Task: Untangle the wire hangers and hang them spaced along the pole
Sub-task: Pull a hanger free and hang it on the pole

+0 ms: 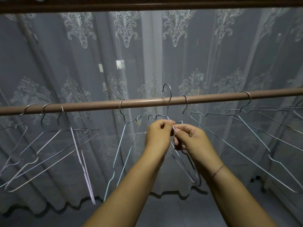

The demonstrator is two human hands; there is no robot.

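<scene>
A brown pole [147, 102] runs across the view, rising slightly to the right. Several wire hangers hang from it, three bunched at the left [49, 133], one pale blue one [124, 145] left of centre, and more at the right [246, 131]. My left hand [158, 135] and my right hand [191, 138] pinch the neck of one wire hanger [168, 102] just below the pole. Its hook stands free above the pole, not resting on it. Another hanger's hook [186, 102] sits on the pole just right of it, and its body crosses behind my hands.
A sheer embroidered curtain [98, 63] hangs close behind the pole. A dark wooden rail [147, 5] crosses the top of the view. The floor [164, 210] lies below the curtain hem.
</scene>
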